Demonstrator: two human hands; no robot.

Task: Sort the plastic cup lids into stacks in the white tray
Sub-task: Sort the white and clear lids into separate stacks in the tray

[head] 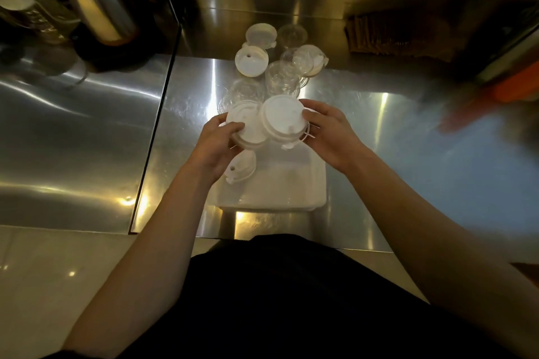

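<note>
dark clothing (pixel 277 294) fills the bottom edge, both forearms reaching up out of it. just past the near lip of the steel counter (pixel 87 131) sits the white tray (pixel 291 186), front rim close to that edge, with bare steel open on either side and wider on the left. one lone lid (pixel 242 167) lies at the tray's far left, partly tucked under the left wrist. over the tray's far end, the left hand (pixel 215 144) has thumb and fingers curled round the left lid (pixel 246 125). the right hand (pixel 331 134) pinches the right lid (pixel 281 115) by its rim. the two lids overlap where they meet. something clear pokes out under the right lid, can't tell what. beyond the hands, the loose pile (pixel 280 67) of white and clear lids runs up to the back wall. the clear ones blur together, no counting them. far left, a metal kettle (pixel 99 6), dim and soft. far right, an orange shape (pixel 510 87), smeared and cut off by the frame.
</note>
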